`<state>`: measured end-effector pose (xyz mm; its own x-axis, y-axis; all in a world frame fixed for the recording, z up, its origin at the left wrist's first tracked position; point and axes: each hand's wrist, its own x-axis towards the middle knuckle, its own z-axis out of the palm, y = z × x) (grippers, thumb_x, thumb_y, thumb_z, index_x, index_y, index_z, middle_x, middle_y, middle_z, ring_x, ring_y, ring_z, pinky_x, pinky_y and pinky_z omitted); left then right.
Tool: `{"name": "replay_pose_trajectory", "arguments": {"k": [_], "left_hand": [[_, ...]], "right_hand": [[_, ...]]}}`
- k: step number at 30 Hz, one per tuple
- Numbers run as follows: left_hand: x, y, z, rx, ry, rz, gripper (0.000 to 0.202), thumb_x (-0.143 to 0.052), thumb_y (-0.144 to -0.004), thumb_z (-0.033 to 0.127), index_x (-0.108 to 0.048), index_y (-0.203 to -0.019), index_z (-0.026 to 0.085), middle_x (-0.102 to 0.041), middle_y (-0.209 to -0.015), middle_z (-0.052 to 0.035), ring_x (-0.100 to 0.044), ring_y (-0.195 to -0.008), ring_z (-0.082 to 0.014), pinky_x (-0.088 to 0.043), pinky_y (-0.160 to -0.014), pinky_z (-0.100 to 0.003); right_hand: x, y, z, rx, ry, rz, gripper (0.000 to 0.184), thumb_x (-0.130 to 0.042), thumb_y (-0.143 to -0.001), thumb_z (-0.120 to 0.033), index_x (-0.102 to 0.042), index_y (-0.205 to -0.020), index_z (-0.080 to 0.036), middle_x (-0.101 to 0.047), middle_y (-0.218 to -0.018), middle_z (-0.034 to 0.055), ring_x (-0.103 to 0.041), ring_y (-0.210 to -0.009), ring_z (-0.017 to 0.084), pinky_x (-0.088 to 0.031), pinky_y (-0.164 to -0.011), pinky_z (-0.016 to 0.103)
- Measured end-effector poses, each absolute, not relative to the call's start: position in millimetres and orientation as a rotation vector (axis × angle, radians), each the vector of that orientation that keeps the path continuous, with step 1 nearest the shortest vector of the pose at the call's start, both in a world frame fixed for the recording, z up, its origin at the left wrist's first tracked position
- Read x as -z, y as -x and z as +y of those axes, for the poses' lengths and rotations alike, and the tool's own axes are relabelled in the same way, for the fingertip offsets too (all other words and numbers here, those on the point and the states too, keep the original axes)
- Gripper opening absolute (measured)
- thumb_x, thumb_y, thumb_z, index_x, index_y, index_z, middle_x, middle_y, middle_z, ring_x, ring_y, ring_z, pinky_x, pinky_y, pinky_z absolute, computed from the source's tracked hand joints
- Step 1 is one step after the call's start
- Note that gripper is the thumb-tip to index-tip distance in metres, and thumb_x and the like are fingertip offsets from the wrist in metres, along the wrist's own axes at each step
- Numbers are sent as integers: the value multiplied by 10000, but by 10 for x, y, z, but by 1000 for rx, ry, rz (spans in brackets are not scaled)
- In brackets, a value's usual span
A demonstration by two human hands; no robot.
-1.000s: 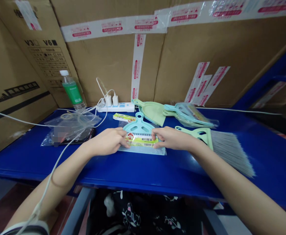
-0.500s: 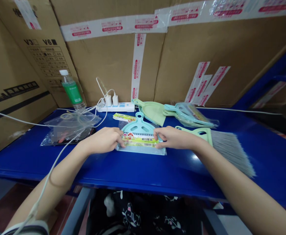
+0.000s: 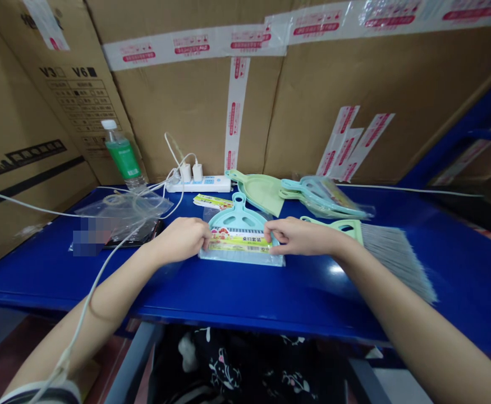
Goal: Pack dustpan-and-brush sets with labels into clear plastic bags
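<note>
A light-blue dustpan set (image 3: 245,257) in a clear bag lies on the blue table, its handle toward the back. Across its middle runs a printed yellow-green and white label (image 3: 237,241). My left hand (image 3: 186,238) is closed at the bag's left edge, fingers curled down on it. At the right edge, my right hand (image 3: 298,235) grips the bag, thumb and fingers bent over the label's end. Right of that hand lies a green brush (image 3: 397,255) with grey bristles, its handle partly hidden behind my right forearm.
A green dustpan (image 3: 262,192) and more bagged blue and green dustpans (image 3: 327,196) lie behind. Along the back stands a white power strip (image 3: 211,183) with chargers and cables. At left are a green-labelled bottle (image 3: 123,157) and clear plastic bags (image 3: 144,207). Cardboard (image 3: 186,112) walls the back.
My left fingers have drawn back slightly from the label to the bag's left edge. My right hand and the dustpan set stay almost where they were.
</note>
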<state>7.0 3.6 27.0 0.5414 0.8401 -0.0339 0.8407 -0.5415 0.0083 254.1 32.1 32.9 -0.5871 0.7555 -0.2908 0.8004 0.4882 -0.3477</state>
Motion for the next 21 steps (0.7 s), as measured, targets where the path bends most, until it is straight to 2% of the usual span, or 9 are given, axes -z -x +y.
{"name": "replay_pose_trajectory", "arguments": {"k": [9,21], "left_hand": [[-224,-79,58,111,-2787,1507,268,-419,-713,41,-635,-652,187,-675,-770,-15,-623,-793,-184,-414,-647,-266],[-220,-86,53,94,-2790,1478,254,-396,-667,36,-603,-645,182,-652,-745,-13,-591,-709,-169,-379,-603,-259]], "right_hand": [[-340,-2548,304,677,-1358,2633,92,-561,-737,-140,-510,-777,-204,-394,-572,-69,-415,-544,127,-316,-570,248],[-340,-2535,294,564,-1331,2650,143,-532,-702,-82,-530,-789,-195,-405,-584,-56,-421,-570,134,-320,-586,248]]}}
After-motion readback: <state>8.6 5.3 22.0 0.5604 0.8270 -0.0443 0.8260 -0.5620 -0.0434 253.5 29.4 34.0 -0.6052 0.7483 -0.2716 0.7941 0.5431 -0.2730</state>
